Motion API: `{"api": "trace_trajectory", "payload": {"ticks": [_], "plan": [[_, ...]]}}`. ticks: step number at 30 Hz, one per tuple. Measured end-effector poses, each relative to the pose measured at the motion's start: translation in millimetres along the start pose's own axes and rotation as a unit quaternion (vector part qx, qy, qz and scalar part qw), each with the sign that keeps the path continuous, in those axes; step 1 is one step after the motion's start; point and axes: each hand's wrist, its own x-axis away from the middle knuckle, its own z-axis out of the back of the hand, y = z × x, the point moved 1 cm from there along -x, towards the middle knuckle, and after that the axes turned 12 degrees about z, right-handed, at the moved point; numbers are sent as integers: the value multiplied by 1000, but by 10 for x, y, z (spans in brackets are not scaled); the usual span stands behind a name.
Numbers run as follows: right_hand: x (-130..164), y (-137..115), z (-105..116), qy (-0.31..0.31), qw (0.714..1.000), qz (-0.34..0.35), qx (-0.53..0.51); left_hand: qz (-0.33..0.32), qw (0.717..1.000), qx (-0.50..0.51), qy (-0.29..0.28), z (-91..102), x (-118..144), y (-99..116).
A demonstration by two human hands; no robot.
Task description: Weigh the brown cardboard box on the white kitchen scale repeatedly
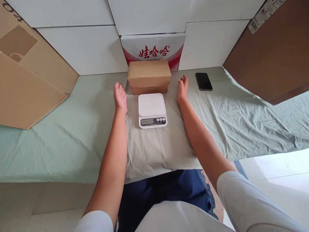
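Note:
Between my two hands lies a white kitchen scale with a flat square top, a small display and several buttons on its front edge. Its top carries nothing, and the display looks blank. Just behind the scale sits a closed brown cardboard box. My left hand rests on its edge on the cloth, left of the scale and box, fingers extended, holding nothing. On the other side, my right hand lies edge-down, fingers slightly curved and apart, touching neither scale nor box.
A black phone lies right of my right hand. A green cloth covers the table. At the back stands a white and red carton against white panels. Large cardboard pieces flank the table at left and right.

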Motion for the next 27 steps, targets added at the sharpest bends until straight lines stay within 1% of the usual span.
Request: {"api": "trace_trajectory", "payload": {"ticks": [2,3,7,11,15,18,20,24,27], "plan": [[17,-95,-14,43,999,-20,2,7,1000,5,1,-24,28,11],[28,-146,-21,55,998,-29,1,13,1000,9,3,-41,44,19],[70,-291,-37,65,997,-38,7,20,999,30,9,-107,89,42],[83,-291,-32,67,997,-35,9,22,999,26,4,-133,77,25],[63,-227,-16,51,998,-31,13,35,999,25,1,-149,50,-2],[52,-197,-10,45,999,-27,9,36,999,18,-14,-179,48,-3],[61,-196,-29,36,999,-36,-3,34,999,14,-25,-205,63,4],[123,-218,-167,-22,996,-81,-42,36,998,12,-43,-253,108,27],[179,-218,-325,-72,991,-90,-69,43,998,9,-44,-278,120,35]]}}
